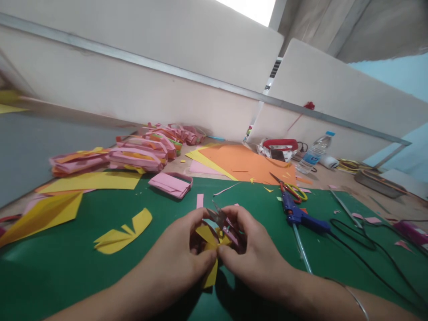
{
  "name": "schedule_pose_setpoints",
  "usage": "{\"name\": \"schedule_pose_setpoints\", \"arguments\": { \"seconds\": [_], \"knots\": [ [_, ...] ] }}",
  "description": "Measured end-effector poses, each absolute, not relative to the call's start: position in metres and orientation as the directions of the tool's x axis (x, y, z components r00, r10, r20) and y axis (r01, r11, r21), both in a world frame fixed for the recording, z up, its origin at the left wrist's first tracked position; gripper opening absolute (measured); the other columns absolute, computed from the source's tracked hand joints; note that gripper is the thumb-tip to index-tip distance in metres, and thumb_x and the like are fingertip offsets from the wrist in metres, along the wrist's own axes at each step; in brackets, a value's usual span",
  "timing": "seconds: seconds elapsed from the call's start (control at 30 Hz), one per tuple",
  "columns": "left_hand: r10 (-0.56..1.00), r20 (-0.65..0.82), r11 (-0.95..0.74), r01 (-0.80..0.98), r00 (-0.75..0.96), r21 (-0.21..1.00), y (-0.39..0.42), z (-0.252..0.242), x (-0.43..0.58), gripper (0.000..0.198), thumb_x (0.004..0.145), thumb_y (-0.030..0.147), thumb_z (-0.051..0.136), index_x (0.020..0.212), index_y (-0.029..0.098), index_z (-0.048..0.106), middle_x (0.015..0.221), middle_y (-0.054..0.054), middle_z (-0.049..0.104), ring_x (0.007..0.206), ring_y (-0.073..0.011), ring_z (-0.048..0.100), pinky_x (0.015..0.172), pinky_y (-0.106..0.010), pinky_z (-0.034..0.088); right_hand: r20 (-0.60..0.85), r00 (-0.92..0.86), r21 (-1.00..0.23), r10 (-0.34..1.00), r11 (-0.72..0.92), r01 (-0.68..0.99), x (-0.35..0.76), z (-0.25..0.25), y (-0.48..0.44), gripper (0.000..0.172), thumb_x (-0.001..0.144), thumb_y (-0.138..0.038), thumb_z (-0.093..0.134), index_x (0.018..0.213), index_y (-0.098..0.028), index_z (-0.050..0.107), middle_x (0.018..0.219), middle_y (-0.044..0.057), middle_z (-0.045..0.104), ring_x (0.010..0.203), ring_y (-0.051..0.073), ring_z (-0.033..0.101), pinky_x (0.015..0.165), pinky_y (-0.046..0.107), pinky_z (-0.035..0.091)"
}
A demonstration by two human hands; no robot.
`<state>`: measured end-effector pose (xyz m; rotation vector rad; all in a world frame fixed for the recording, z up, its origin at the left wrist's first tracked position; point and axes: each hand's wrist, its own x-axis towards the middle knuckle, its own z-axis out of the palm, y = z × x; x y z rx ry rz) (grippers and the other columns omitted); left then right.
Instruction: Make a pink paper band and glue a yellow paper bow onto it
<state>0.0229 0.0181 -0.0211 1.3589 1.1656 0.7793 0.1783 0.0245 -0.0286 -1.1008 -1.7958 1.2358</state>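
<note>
Both hands meet at the lower centre of the frame, over a green mat (63, 274). The left hand (192, 243) pinches a yellow paper piece (210, 277) between thumb and fingers. The right hand (249, 245) grasps small scissors (220, 217) — pink handles within its curled fingers, blades apart and pointing up and left — while its thumb presses near the same paper. The paper's narrow strips fan out between the two thumbs, one hanging below them.

Left of the hands lies a notched yellow cutout (123, 236); above it, near centre, sits a pink folded pouch (170, 185). Pink bundles (137, 154) with orange and yellow parts pile up behind, at centre left. An orange sheet (247, 162) spreads over yellow and pink ones in the middle.

Right of the hands, a blue glue gun (301, 218) rests beside red-and-yellow-handled scissors (296, 192), with a clear rod (302, 249) slanting below it. At upper right stands a bottle (316, 154) with a blue cap; its blue label (311, 158) carries a pale mark too small to read. A purple object (413, 234) at the right edge bears pale markings — also illegible.
</note>
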Motion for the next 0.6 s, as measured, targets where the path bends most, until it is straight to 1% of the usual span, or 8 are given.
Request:
{"name": "schedule_pose_setpoints", "arguments": {
  "seconds": [0.1,0.27,0.37,0.5,0.57,0.6],
  "knots": [
    [0.938,-0.126,0.036,0.271,0.322,0.962,0.019,-0.024,0.022,0.035,0.065,0.013,0.057,0.099,0.019,0.049,0.079,0.001,0.061,0.067,-0.0152,0.056,0.057,-0.025,0.042,0.071,-0.408,-0.947,0.910,0.190,0.258,0.178,-0.027,0.025,0.043,0.065,-0.002,0.053,0.103,-0.020,0.045,0.095,0.001,0.056,0.088,0.014,0.057,0.078,0.028,0.048],
    [0.939,-0.124,0.051,0.226,0.322,0.973,0.018,-0.028,0.022,0.031,0.066,0.014,0.057,0.095,0.021,0.047,0.077,0.002,0.060,0.068,-0.0158,0.058,0.056,-0.025,0.041,0.081,-0.408,-0.951,0.909,0.193,0.241,0.177,-0.022,0.025,0.045,0.063,-0.002,0.055,0.103,-0.020,0.046,0.088,-0.001,0.055,0.077,0.011,0.055,0.068,0.023,0.045],
    [0.935,-0.144,0.083,0.194,0.323,0.977,0.018,-0.030,0.022,0.033,0.064,0.017,0.061,0.093,0.020,0.045,0.074,0.002,0.060,0.063,-0.0139,0.055,0.053,-0.024,0.039,0.001,-0.415,-0.972,0.910,0.098,0.213,0.178,-0.020,0.027,0.042,0.061,0.000,0.055,0.099,-0.019,0.047,0.081,-0.003,0.052,0.071,0.010,0.051,0.062,0.021,0.042],
    [0.908,-0.248,0.240,0.068,0.337,0.969,0.021,-0.029,0.022,0.039,0.060,0.021,0.066,0.090,0.019,0.041,0.059,0.007,0.056,0.047,-0.0075,0.044,0.048,-0.021,0.034,-0.140,-0.452,-0.988,0.881,-0.094,0.123,0.181,-0.020,0.031,0.039,0.061,-0.003,0.062,0.095,-0.016,0.050,0.076,-0.005,0.049,0.070,0.009,0.048,0.065,0.021,0.039],
    [0.896,-0.278,0.287,0.027,0.346,0.957,0.022,-0.028,0.021,0.043,0.057,0.021,0.067,0.090,0.019,0.040,0.058,0.007,0.056,0.049,-0.0081,0.047,0.050,-0.022,0.035,-0.173,-0.483,-0.985,0.858,-0.150,0.085,0.183,-0.019,0.033,0.037,0.061,-0.006,0.065,0.094,-0.016,0.051,0.076,-0.005,0.049,0.070,0.009,0.048,0.066,0.022,0.039],
    [0.893,-0.282,0.299,0.007,0.351,0.954,0.023,-0.028,0.021,0.044,0.056,0.021,0.068,0.090,0.018,0.040,0.061,0.005,0.059,0.053,-0.0097,0.050,0.052,-0.022,0.036,-0.184,-0.493,-0.983,0.851,-0.170,0.074,0.184,-0.018,0.034,0.037,0.061,-0.008,0.066,0.094,-0.016,0.052,0.076,-0.004,0.050,0.071,0.009,0.048,0.066,0.022,0.038]
  ]
}}
